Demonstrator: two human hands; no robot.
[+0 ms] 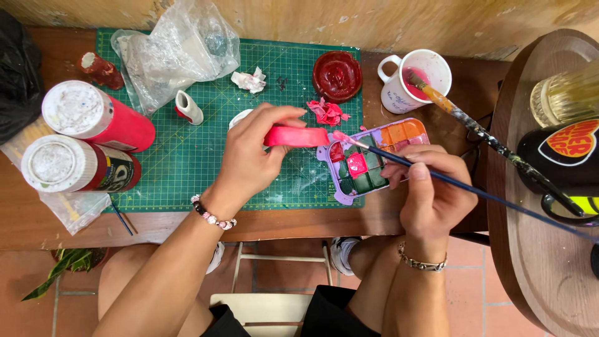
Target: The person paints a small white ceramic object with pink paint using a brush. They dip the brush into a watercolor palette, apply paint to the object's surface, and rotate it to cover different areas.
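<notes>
Head view shows my left hand (249,153) pinching a flat pink disc (296,136) above the green cutting mat (187,168), open mat beneath, purple palette (368,163) just beside. My right hand (430,190) grips a thin paintbrush (399,163), its pink tip touching the disc's glossy edge.

A flat, round pink piece (296,136) sits near the middle of the frame, held edge-on and level above the green mat, pinched at its left end. Just right of it, a thin dark-handled brush (437,176) slants from lower right to upper left, its pink-loaded tip touching the piece's right edge, over a purple paint palette (374,159).
</notes>
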